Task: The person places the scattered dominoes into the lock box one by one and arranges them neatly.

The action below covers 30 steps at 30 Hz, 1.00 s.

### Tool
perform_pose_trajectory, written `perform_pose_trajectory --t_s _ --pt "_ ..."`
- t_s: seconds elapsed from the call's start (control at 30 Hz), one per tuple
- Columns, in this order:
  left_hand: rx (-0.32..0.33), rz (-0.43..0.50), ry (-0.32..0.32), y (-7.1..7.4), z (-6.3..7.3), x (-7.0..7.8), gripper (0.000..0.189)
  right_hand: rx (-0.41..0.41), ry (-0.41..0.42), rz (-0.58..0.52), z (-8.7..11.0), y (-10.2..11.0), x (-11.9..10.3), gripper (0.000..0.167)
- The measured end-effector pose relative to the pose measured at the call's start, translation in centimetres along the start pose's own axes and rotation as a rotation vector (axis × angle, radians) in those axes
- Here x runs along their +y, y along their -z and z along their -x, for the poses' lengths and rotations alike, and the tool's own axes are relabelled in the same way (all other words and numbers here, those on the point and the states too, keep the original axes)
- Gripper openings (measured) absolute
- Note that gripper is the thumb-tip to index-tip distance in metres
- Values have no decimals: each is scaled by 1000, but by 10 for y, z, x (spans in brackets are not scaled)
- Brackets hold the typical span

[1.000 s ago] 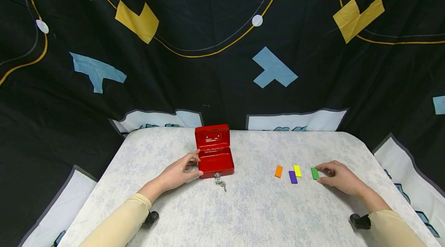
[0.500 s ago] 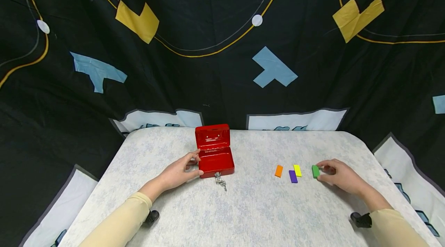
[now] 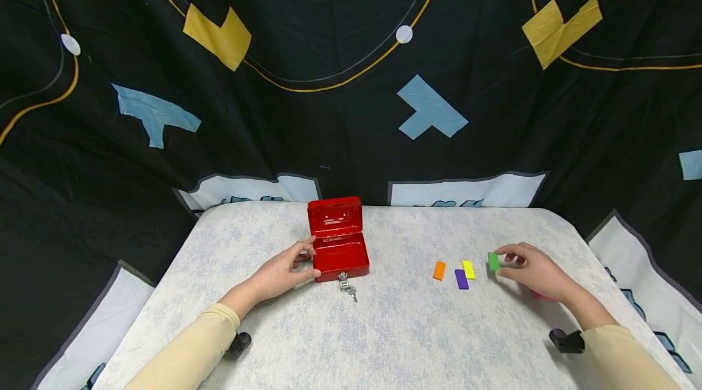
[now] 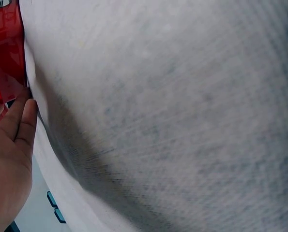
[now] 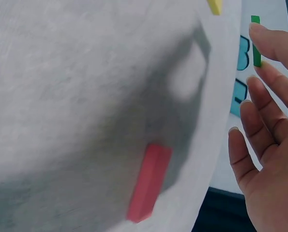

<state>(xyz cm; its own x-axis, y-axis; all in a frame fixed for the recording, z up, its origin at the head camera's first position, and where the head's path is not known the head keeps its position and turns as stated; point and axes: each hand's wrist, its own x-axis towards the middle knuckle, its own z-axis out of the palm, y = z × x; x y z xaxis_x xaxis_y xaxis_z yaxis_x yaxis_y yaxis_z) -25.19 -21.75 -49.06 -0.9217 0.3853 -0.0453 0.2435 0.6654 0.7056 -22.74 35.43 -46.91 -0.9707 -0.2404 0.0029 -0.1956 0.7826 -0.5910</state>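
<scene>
A red cash box (image 3: pixel 341 257) stands on the table with its lid up. My left hand (image 3: pixel 285 269) rests against the box's left side, thumb near its front corner and index finger near the hinge. From the box's front hangs a lock with keys (image 3: pixel 348 285). My right hand (image 3: pixel 534 268) pinches a green block (image 3: pixel 493 261) between thumb and index finger, held above the table; its other fingers spread loosely in the right wrist view. Below this hand lies a red block (image 5: pixel 149 183), mostly hidden by the wrist in the head view.
Left of the right hand lie an orange block (image 3: pixel 439 270), a purple block (image 3: pixel 462 279) and a yellow block (image 3: pixel 468 269). The pale table (image 3: pixel 384 341) is backed by a black curtain (image 3: pixel 329 134) with taped shapes.
My right hand has lifted the green block off the table and moved slightly up and left with it, uncovering part of the red block. The left hand and cash box stay put.
</scene>
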Motion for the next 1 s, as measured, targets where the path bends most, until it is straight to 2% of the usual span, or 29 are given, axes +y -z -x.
perform_pose_trajectory --t_s 0.33,0.8,1.0 --pt "-1 -1 3 0 0 0 39 40 81 -1 -10 -1 -17 45" --pt "1 -9 -1 -1 0 0 39 35 114 -19 -25 -7 -43 44" --pt "0 -20 -3 -1 0 0 39 33 98 -17 -30 -10 -53 45"
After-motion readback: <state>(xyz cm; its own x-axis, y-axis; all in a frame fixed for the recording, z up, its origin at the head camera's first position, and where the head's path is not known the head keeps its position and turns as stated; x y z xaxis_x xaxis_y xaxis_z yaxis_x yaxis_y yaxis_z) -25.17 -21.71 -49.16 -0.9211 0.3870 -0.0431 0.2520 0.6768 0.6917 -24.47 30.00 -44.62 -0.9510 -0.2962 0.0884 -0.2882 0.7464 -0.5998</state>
